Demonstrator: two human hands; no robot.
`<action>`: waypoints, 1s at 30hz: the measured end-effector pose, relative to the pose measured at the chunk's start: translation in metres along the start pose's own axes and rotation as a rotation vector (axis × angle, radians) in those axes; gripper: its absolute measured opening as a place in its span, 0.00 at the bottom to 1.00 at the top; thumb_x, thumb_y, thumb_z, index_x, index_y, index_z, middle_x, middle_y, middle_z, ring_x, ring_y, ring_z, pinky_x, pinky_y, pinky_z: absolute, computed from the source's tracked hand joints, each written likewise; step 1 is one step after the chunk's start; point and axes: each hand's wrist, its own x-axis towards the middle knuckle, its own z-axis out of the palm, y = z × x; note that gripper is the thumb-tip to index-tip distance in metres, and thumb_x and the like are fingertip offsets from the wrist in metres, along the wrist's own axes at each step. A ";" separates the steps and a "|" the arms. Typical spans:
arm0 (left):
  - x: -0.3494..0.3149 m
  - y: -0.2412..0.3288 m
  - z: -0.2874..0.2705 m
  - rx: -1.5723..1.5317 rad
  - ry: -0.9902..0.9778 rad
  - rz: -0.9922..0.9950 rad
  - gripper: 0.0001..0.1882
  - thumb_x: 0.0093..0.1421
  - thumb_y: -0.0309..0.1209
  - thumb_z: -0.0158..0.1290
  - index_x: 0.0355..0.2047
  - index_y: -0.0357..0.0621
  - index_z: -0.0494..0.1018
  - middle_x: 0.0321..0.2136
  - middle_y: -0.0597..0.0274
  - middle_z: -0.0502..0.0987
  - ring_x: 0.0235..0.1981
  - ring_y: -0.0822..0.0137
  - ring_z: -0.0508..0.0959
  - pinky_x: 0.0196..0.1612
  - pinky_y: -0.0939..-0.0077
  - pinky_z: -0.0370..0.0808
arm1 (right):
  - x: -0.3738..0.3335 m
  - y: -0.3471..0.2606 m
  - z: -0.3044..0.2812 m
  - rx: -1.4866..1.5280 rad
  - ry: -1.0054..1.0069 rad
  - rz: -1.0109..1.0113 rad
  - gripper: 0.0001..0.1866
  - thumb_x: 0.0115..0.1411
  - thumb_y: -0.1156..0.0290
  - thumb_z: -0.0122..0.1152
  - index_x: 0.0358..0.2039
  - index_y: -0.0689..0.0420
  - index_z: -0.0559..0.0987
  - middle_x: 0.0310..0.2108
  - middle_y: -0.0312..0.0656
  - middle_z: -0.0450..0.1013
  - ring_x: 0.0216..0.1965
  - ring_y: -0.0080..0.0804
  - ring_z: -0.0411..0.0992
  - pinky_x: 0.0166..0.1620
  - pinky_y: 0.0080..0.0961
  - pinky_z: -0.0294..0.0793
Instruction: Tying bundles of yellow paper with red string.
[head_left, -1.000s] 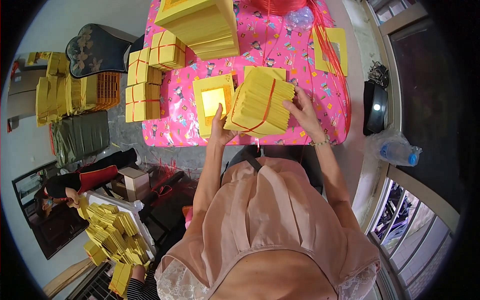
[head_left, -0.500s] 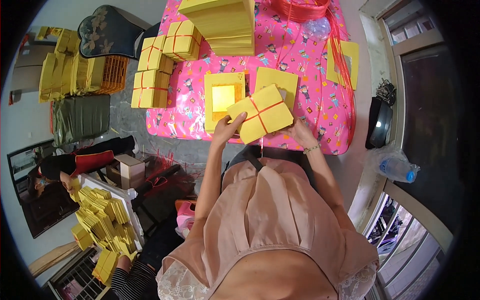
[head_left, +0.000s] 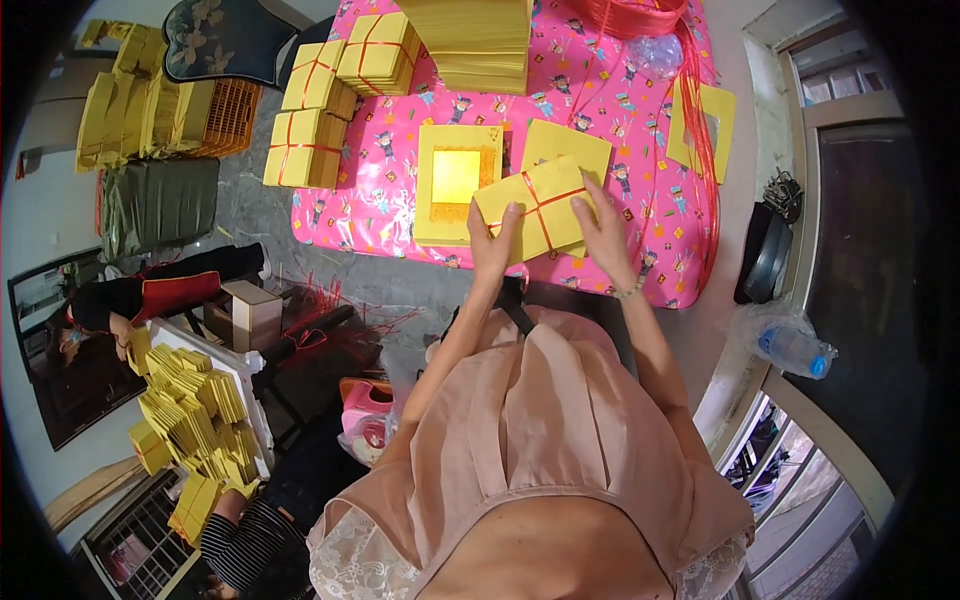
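Note:
Between my two hands is a bundle of yellow paper tied crosswise with red string. My left hand is closed on its left edge, thumb on top. My right hand grips its right side in the same way. The bundle is held at the near edge of the table, over part of a loose yellow sheet. Just left of it lies another yellow sheet with a shiny gold square. Several tied yellow bundles stand at the table's left edge.
A tall stack of yellow paper stands far on the pink patterned tablecloth. Red string hangs down the right side, over a yellow sheet. Two people work by a white table heaped with yellow paper at lower left.
The tied bundle has turned to lie more level and shifted slightly right. My right hand has come up from beneath its lower edge to its right side, thumb on top.

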 end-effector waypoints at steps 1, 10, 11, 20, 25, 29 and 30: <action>-0.005 0.013 0.007 -0.158 0.029 -0.101 0.34 0.61 0.39 0.57 0.62 0.37 0.56 0.50 0.52 0.70 0.51 0.63 0.70 0.55 0.70 0.66 | -0.002 -0.010 0.005 -0.103 0.028 -0.017 0.24 0.66 0.64 0.52 0.59 0.62 0.66 0.56 0.51 0.68 0.56 0.46 0.68 0.55 0.35 0.68; -0.006 0.015 0.004 -0.107 0.033 -0.099 0.31 0.64 0.36 0.53 0.62 0.37 0.55 0.49 0.54 0.72 0.49 0.66 0.72 0.52 0.72 0.69 | -0.013 -0.021 0.020 -0.208 0.078 -0.009 0.29 0.63 0.64 0.53 0.62 0.60 0.61 0.55 0.56 0.68 0.52 0.54 0.70 0.52 0.42 0.70; -0.006 0.014 0.004 -0.107 0.034 -0.100 0.31 0.64 0.36 0.53 0.62 0.37 0.55 0.49 0.54 0.72 0.49 0.66 0.72 0.52 0.72 0.69 | -0.014 -0.021 0.021 -0.215 0.077 -0.017 0.30 0.63 0.63 0.54 0.63 0.60 0.60 0.55 0.57 0.67 0.53 0.54 0.70 0.52 0.42 0.70; 0.000 -0.001 -0.003 -0.144 0.055 -0.125 0.29 0.64 0.36 0.54 0.60 0.37 0.59 0.49 0.56 0.73 0.49 0.67 0.72 0.52 0.72 0.69 | -0.016 -0.022 0.030 -0.200 0.067 -0.049 0.33 0.62 0.64 0.56 0.63 0.64 0.56 0.60 0.59 0.61 0.60 0.54 0.62 0.60 0.41 0.63; -0.001 -0.003 -0.006 -0.107 0.071 -0.116 0.27 0.62 0.36 0.56 0.58 0.36 0.62 0.48 0.56 0.74 0.48 0.67 0.72 0.51 0.74 0.69 | -0.020 -0.019 0.033 -0.243 0.088 -0.106 0.33 0.62 0.68 0.56 0.64 0.61 0.55 0.63 0.54 0.59 0.63 0.49 0.60 0.61 0.37 0.62; 0.002 -0.006 -0.014 -0.179 0.051 -0.157 0.28 0.61 0.35 0.58 0.57 0.35 0.63 0.47 0.57 0.74 0.48 0.67 0.72 0.52 0.74 0.69 | -0.018 -0.032 0.026 -0.231 0.105 -0.128 0.31 0.62 0.70 0.57 0.63 0.62 0.58 0.61 0.53 0.61 0.62 0.47 0.62 0.60 0.36 0.63; 0.003 -0.006 -0.016 -0.187 0.031 -0.161 0.31 0.60 0.36 0.59 0.59 0.35 0.61 0.48 0.56 0.74 0.49 0.67 0.72 0.52 0.74 0.69 | -0.017 -0.035 0.023 -0.172 0.095 -0.105 0.31 0.62 0.70 0.57 0.62 0.62 0.59 0.60 0.53 0.63 0.61 0.46 0.63 0.59 0.36 0.64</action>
